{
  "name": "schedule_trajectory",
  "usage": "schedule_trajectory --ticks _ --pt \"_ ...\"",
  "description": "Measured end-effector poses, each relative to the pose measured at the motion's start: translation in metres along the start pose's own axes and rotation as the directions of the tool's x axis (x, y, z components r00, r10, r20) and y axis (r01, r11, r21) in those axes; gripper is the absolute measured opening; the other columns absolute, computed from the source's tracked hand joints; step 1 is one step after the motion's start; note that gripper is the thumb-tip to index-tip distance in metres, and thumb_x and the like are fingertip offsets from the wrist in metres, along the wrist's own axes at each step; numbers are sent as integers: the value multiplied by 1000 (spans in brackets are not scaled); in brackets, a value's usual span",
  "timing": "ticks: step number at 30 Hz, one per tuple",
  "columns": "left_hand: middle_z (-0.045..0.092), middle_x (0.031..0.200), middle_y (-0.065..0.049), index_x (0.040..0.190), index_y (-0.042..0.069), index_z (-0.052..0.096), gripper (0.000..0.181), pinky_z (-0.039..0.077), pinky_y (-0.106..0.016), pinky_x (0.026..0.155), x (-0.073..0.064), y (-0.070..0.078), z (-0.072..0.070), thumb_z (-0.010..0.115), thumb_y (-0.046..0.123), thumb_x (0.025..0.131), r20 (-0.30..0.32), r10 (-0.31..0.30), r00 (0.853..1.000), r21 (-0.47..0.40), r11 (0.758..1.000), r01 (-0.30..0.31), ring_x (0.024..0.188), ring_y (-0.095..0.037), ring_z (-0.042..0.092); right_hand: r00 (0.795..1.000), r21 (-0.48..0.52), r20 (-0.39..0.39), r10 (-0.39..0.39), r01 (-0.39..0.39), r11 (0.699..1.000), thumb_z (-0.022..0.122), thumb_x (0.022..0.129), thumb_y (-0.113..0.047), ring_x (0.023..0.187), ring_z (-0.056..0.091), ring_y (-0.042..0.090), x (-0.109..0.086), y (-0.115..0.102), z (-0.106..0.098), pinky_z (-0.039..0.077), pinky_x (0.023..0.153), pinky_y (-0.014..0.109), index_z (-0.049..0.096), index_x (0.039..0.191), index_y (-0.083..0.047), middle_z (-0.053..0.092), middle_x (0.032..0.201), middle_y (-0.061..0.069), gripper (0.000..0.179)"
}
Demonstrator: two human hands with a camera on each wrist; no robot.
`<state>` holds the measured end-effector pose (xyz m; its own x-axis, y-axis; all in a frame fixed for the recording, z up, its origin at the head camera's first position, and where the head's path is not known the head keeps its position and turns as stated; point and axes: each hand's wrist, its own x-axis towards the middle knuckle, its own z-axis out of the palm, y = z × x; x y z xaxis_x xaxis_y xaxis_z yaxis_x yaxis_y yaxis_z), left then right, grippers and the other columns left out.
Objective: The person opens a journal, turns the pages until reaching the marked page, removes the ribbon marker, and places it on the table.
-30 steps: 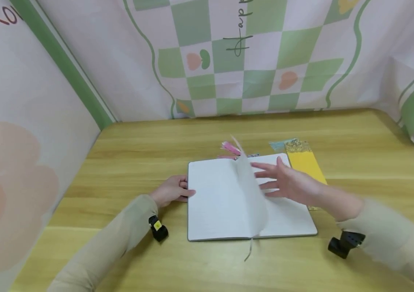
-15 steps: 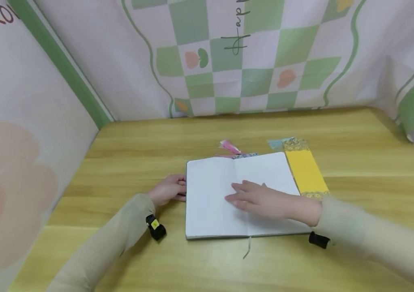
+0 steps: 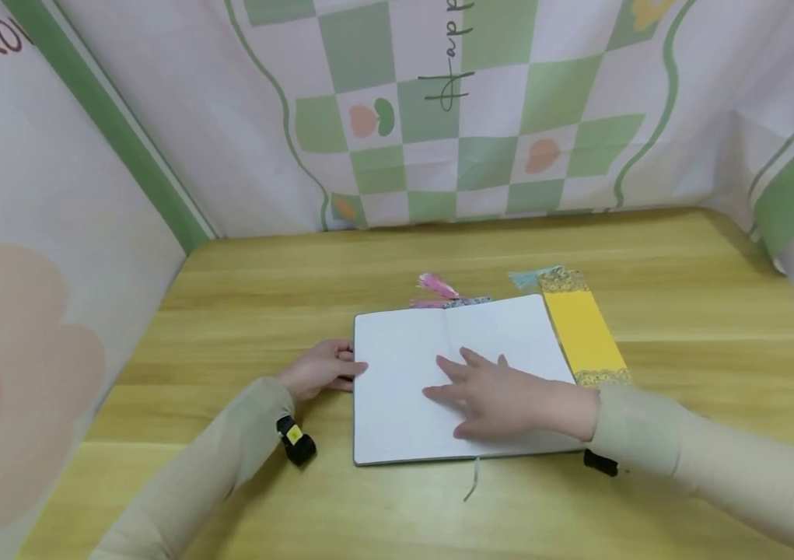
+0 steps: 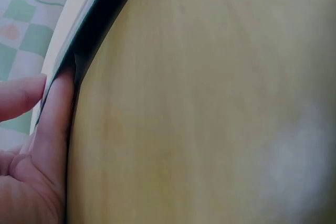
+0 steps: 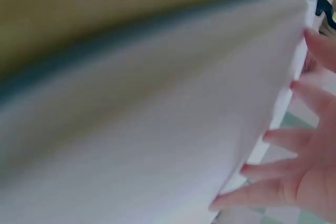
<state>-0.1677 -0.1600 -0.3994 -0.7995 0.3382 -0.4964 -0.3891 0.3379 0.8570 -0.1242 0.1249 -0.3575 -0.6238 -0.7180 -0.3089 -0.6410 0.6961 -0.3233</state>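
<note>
An open notebook [image 3: 397, 412] with blank-looking white pages and a dark cover lies flat on the wooden table. At its left edge, my left hand [image 3: 316, 369] pinches the side, thumb over the page; the left wrist view has a finger [image 4: 56, 103] tucked under the cover. My right hand [image 3: 505, 398] is spread across the right page near the centre fold, fingers apart and fairly straight. In the right wrist view its fingertips [image 5: 269, 136] meet the white page. A thin ribbon [image 3: 472, 481] hangs from the notebook's near edge.
Right of the notebook lies a yellow bookmark [image 3: 585, 330] with lace ends and a light blue tassel [image 3: 526, 278]. Pink tassels [image 3: 436, 285] and a patterned strip [image 3: 468, 302] poke out behind the far edge. A printed cloth [image 3: 431, 155] hangs behind the table [image 3: 264, 280].
The raised page has been turned over to the left and lies flat. My right hand has moved left and down onto the pages, its fingers spreading. The left hand stays at the edge.
</note>
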Motion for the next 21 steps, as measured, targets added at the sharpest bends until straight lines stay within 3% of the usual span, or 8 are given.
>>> schedule_trajectory --ticks 7,10,15,21 --pt "64 97 -7 117 -2 50 26 55 -24 72 0 3 3 57 6 94 -35 -9 999 34 999 10 79 -10 60 1000 34 8 15 -16 999 77 77 -29 136 22 51 -3 24 -14 25 103 68 46 140 -18 30 152 17 71" --pt "62 92 -4 114 -1 51 23 54 -22 69 0 3 4 58 7 93 -45 -12 999 49 999 14 77 -10 57 1000 19 -2 26 -26 999 79 75 -27 135 23 53 -4 40 -19 24 106 65 47 139 -15 31 150 20 73" --pt "50 76 -1 102 2 48 15 52 -20 64 0 3 4 59 7 93 -51 -16 999 52 998 19 73 -11 52 998 -24 -32 60 -60 998 82 71 -29 135 26 50 -5 62 -28 24 105 66 47 139 -12 31 150 21 79" --pt "44 73 0 97 4 46 14 52 -20 64 0 3 4 59 7 93 -53 -15 998 56 998 18 73 -11 50 982 -69 -106 155 -163 984 83 68 -35 132 25 55 -3 87 -35 21 101 72 43 141 -10 31 148 25 87"
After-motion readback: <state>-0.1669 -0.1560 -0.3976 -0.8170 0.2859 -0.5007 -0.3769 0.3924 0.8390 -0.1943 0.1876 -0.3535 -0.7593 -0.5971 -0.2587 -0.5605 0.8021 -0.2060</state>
